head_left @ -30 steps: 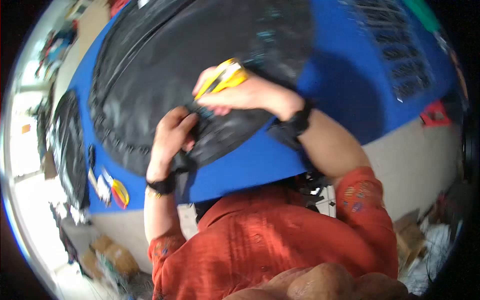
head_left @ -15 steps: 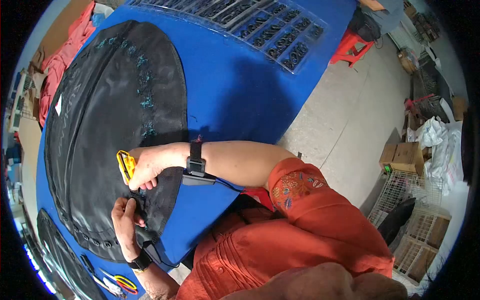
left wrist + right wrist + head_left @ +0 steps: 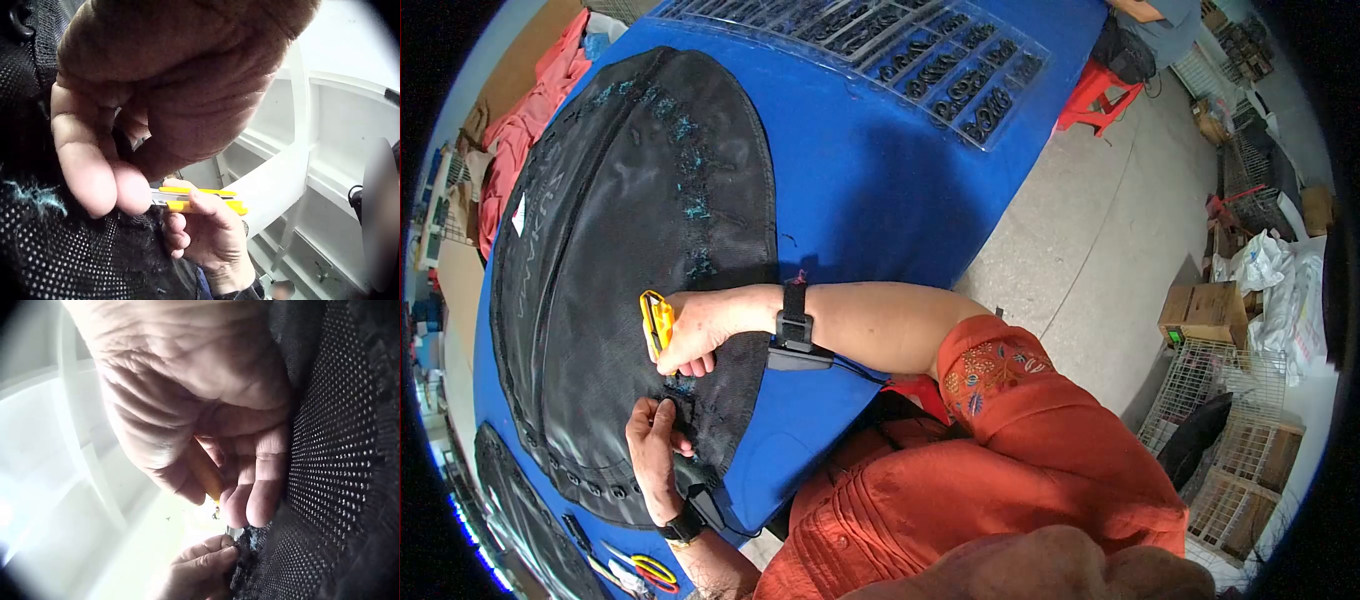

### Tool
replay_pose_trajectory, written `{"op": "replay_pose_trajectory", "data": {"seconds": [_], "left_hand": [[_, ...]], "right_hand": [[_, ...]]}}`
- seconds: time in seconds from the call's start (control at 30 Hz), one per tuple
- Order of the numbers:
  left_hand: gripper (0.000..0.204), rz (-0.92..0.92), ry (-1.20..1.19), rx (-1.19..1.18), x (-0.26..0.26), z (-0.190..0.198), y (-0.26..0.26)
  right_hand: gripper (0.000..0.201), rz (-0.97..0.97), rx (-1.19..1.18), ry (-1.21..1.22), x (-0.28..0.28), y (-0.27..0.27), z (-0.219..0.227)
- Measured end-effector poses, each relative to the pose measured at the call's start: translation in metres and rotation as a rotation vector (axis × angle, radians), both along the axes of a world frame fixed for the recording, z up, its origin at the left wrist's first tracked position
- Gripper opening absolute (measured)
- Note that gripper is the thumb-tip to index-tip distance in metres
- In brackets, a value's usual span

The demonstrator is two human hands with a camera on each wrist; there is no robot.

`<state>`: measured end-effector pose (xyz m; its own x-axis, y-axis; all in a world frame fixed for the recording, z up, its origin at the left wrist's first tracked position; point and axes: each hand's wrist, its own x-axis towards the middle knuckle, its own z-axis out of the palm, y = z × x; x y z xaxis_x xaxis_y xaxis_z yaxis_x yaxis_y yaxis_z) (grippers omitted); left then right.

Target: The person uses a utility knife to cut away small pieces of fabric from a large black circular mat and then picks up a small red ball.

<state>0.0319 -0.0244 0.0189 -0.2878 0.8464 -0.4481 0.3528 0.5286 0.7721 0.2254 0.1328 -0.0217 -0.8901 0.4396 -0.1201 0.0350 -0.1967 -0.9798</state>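
A large oval piece of black mesh fabric (image 3: pixel 600 330) lies on the blue table, with tufts of blue-green thread (image 3: pixel 693 207) along one side. My right hand (image 3: pixel 697 335) grips yellow-handled thread snips (image 3: pixel 658 322); their metal blades (image 3: pixel 160 199) point toward my left fingertips in the left wrist view. Near the fabric's lower edge, my left hand (image 3: pixel 652 445) pinches a dark bit of the fabric between thumb and forefinger. Another blue-green tuft (image 3: pixel 39 196) shows beside those fingers. The snips are mostly hidden by my palm in the right wrist view.
Scissors (image 3: pixel 655 572) with red and yellow handles lie at the lower left, near a second black piece (image 3: pixel 525 520). A clear compartment box (image 3: pixel 960 80) of black rings stands at the back. A red stool (image 3: pixel 1095 95) is beyond the table.
The head view has swung to the right since a second ago, bringing the box and floor into sight. Both hands stay close together on the fabric, with very little movement over the last half second.
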Motion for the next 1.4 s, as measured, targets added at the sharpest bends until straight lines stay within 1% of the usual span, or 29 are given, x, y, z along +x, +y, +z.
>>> {"op": "replay_pose_trajectory", "data": {"seconds": [0.77,0.97,1.13,1.37,1.4], "left_hand": [[0.025,0.004,-0.055,0.023,-0.005,-0.006,-0.002],[0.024,0.0,-0.022,0.018,-0.002,-0.002,-0.001],[0.024,-0.018,-0.018,0.021,-0.006,-0.006,-0.001],[0.024,-0.032,-0.043,0.017,-0.005,-0.006,-0.002],[0.024,-0.036,-0.052,0.003,-0.005,-0.004,-0.002]], "right_hand": [[0.026,0.006,-0.034,-0.007,0.001,0.001,-0.001],[0.025,0.023,-0.043,-0.021,0.0,0.003,-0.004],[0.023,0.023,-0.026,-0.01,0.0,0.003,-0.003],[0.021,-0.048,-0.038,0.037,0.003,0.005,0.004],[0.021,-0.055,-0.01,0.051,0.006,0.006,0.01]]}}
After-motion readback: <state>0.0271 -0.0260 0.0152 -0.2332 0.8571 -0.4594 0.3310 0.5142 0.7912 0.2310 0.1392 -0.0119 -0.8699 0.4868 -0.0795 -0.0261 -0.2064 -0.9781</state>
